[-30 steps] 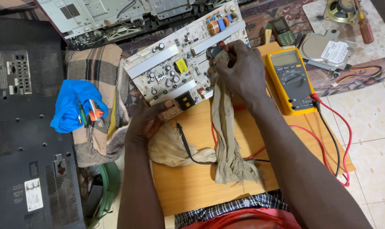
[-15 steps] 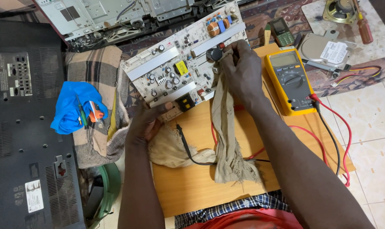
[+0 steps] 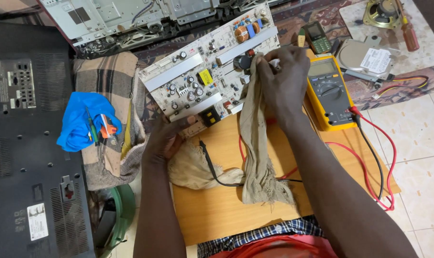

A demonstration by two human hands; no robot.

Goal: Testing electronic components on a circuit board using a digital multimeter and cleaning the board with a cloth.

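At the left of the frame a black television back cover (image 3: 30, 157) lies flat, with a blue cloth (image 3: 80, 119) and small screwdrivers on a checked cloth (image 3: 114, 86) beside it. My left hand (image 3: 166, 138) clamps the lower edge of the power supply board (image 3: 207, 67), upper centre. My right hand (image 3: 284, 79) pinches a beige rag (image 3: 255, 143) against the board's right end. A yellow multimeter (image 3: 328, 93) sits just right, on the wooden board (image 3: 226, 210)

circuit board (image 3: 209, 67) on wooden board (image 3: 255, 210), multimeter (image 3: 328, 91) right
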